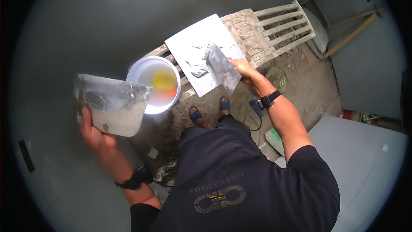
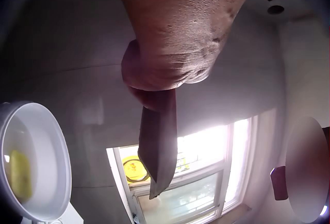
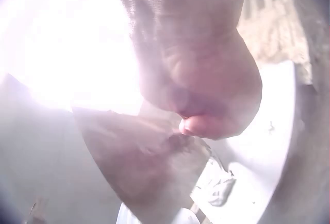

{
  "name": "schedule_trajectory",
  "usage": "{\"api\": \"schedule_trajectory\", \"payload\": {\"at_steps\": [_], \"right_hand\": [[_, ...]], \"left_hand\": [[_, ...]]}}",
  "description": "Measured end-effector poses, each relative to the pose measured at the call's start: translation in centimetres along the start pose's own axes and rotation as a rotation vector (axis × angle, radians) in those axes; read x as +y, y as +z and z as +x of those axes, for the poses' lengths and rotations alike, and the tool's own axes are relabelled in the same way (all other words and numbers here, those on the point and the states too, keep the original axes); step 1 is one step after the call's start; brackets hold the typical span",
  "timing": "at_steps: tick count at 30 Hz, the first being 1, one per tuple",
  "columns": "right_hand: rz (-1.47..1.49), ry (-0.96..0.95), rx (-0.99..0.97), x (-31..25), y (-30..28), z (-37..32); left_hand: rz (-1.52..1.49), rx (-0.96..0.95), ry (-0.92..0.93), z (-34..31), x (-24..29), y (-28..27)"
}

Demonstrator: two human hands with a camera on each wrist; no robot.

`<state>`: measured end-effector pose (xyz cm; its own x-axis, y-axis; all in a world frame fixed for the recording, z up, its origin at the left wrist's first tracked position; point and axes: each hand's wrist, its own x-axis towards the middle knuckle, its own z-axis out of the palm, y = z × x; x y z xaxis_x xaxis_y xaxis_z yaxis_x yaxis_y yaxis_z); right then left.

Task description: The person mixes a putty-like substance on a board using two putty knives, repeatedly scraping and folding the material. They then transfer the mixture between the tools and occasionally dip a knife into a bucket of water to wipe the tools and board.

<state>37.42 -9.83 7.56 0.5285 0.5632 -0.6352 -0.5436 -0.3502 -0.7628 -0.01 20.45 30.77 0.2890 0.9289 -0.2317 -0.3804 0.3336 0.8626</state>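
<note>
My left hand (image 1: 98,139) grips a broad plastering trowel (image 1: 115,114), its grey blade smeared with plaster and raised beside the bucket. In the left wrist view this trowel (image 2: 157,146) shows almost edge-on. My right hand (image 1: 245,69) holds a second plastering trowel (image 1: 225,72) over a white board (image 1: 184,43); the blade slants across the board's near side. White plaster (image 1: 199,60) lies in a lump on the board, right at that blade's edge. The right wrist view shows the fingers (image 3: 216,123) curled behind the blade (image 3: 149,167); the handle is mostly hidden.
Left of the board stands a white bucket (image 1: 132,73) with water, a yellow sponge (image 1: 164,79) and something orange in it. A slatted bench (image 1: 285,25) carries the board. Rubble lies on the floor; a round greenish container (image 1: 276,79) stands at right. A wall (image 1: 107,30) rises behind.
</note>
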Motion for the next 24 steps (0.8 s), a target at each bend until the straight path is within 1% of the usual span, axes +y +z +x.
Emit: {"api": "schedule_trajectory", "payload": {"at_steps": [1,3,4,5,7,8,9,11,12,14,15,16,17,18,19,20,21,22,23,24], "right_hand": [[-0.439,0.054,0.079,-5.5,2.0,-3.6],[-1.101,-0.562,0.272,-5.2,2.0,-2.8],[-1.213,-0.577,0.284,-5.9,3.2,-3.8],[-1.310,-0.613,0.250,-5.9,4.0,-4.1],[-1.483,-0.500,0.207,-3.2,3.6,-1.1],[-1.532,-0.519,0.224,-2.9,3.9,-0.8],[-1.559,-0.518,0.181,-3.2,3.5,-0.6],[-1.611,-0.507,0.115,-5.9,3.7,-2.2],[-1.611,-0.524,0.131,-6.9,3.6,-2.5],[-1.543,-0.545,0.096,-7.8,3.8,-2.7],[-1.522,-0.564,0.087,-8.4,3.8,-2.5],[-1.290,-0.472,0.210,-7.8,4.9,-2.4],[-1.032,-0.354,0.198,-7.9,6.3,-3.4],[-0.997,-0.305,0.232,-6.5,6.4,-3.1],[-1.047,-0.426,0.231,-4.7,6.3,-2.3],[-1.071,-0.357,0.221,-5.3,6.6,-1.7],[-1.096,-0.288,0.210,-6.0,7.0,-1.3],[-1.124,-0.219,0.198,-6.6,7.5,-0.9],[-1.262,-0.313,0.199,-6.8,6.8,-0.2],[-1.319,-0.322,0.154,-7.1,6.8,-1.3]], "left_hand": [[0.002,0.005,0.015,-0.1,0.1,-0.4],[-0.009,0.017,0.041,0.0,0.2,-1.0],[-0.020,0.022,0.049,0.2,0.1,-1.2],[-0.030,0.025,0.056,0.4,0.0,-1.3],[-0.057,0.020,0.038,0.8,-0.4,-1.5],[-0.069,0.018,0.030,0.8,-0.5,-1.4],[-0.084,0.025,0.023,0.6,-0.5,-1.3],[-0.117,0.023,0.003,0.4,-0.4,-0.5],[-0.121,0.005,0.011,0.4,-0.4,-0.4],[-0.137,-0.023,0.028,0.2,-0.3,-0.4],[-0.149,0.006,0.010,0.2,-0.4,-0.9],[-0.176,0.020,-0.009,0.1,-0.8,-1.9],[-0.173,-0.070,-0.037,0.3,-1.5,-2.8],[-0.166,-0.160,-0.064,0.5,-2.2,-3.6],[-0.135,-0.128,0.004,1.5,-3.2,-4.1],[-0.102,-0.093,0.071,2.5,-4.1,-4.5],[0.013,-0.072,0.130,4.6,-4.8,-5.5],[-0.092,-0.062,0.044,-0.5,0.4,1.9],[0.029,-0.049,0.106,0.0,0.2,1.4],[-0.046,0.009,0.064,-0.4,0.4,1.9]]}}
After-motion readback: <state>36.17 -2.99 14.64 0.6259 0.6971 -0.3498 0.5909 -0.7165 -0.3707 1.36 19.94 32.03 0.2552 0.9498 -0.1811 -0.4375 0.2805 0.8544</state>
